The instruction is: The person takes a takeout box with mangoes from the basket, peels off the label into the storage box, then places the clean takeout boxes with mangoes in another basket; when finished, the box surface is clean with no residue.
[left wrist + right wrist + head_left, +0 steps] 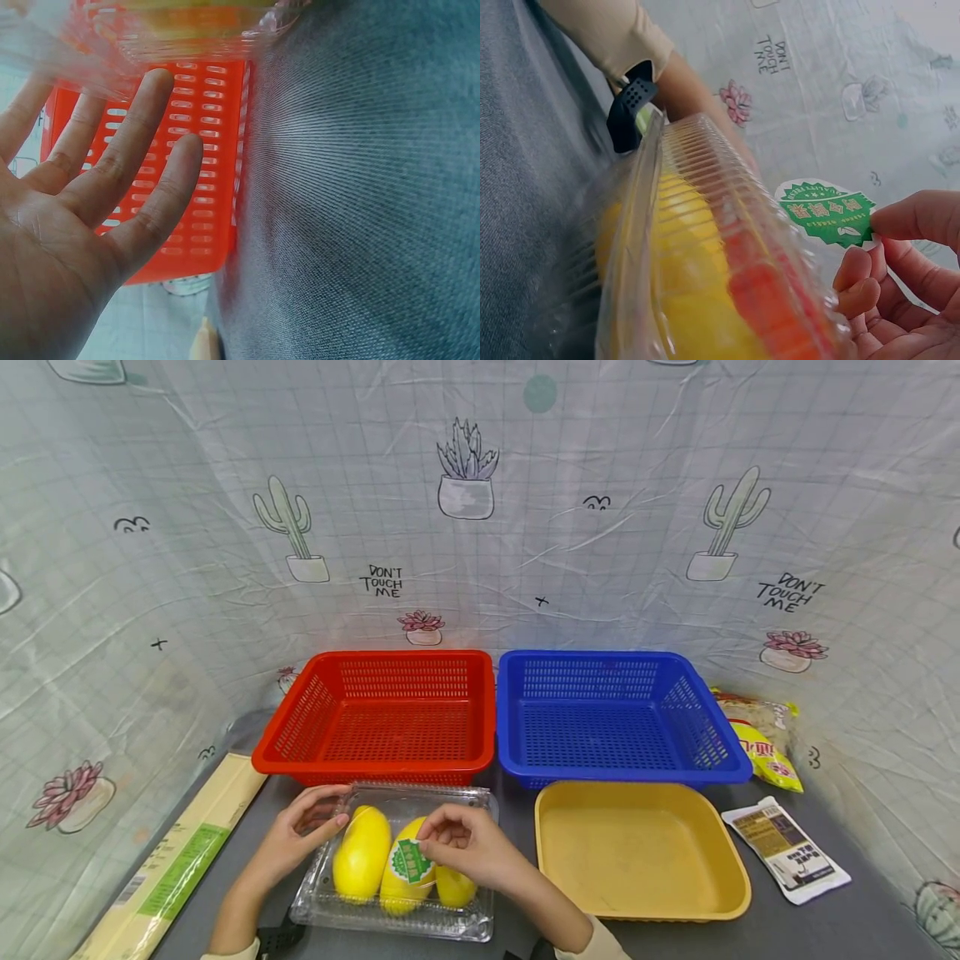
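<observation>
A clear plastic clamshell box (390,923) with several yellow fruits (362,860), mango-like in shape, lies on the grey table. Over it, my right hand (480,852) pinches the edge of a green and white sticker (826,213) between thumb and finger. In the right wrist view the sticker stands off the box, its printed face visible. My left hand (306,828) is at the box's left side, fingers spread and loosely bent. The left wrist view shows those fingertips (159,81) right at the clear plastic, with nothing gripped.
Behind the box stand a red basket (375,768) and a blue basket (622,774). A yellow tray (637,868) is to the right, with a white packet (787,850) and snack bags (765,752) beyond it. A long pale package (172,860) lies along the left.
</observation>
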`<state>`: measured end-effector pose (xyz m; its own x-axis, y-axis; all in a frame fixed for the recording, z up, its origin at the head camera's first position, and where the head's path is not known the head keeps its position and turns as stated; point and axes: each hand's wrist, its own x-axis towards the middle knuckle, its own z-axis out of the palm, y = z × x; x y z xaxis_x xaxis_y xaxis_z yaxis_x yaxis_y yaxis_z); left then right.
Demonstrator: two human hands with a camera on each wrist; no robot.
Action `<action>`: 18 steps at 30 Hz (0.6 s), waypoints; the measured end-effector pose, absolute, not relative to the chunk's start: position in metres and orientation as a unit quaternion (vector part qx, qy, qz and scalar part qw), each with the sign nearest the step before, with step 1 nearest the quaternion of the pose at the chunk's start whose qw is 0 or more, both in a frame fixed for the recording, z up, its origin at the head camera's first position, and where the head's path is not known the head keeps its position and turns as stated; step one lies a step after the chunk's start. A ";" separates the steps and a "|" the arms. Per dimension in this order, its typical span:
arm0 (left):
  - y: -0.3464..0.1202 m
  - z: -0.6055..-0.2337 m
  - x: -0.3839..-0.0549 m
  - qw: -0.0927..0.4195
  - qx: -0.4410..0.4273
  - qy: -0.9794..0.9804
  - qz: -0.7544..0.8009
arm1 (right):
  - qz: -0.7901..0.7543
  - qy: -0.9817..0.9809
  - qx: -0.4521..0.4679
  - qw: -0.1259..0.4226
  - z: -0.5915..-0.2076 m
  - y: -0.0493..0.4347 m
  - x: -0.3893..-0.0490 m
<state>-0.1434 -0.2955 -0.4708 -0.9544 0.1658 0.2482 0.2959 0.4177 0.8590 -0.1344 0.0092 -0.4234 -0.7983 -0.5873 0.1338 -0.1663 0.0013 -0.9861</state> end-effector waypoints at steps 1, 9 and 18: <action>-0.296 -0.471 -0.143 0.062 -0.138 -0.839 -0.523 | -0.653 0.689 -0.272 0.161 -0.423 0.011 -0.134; -0.296 -0.471 -0.143 0.060 -0.141 -0.836 -0.526 | -0.656 0.693 -0.264 0.142 -0.422 0.025 -0.133; -0.295 -0.471 -0.143 0.057 -0.137 -0.838 -0.526 | -0.657 0.693 -0.274 0.113 -0.422 0.045 -0.136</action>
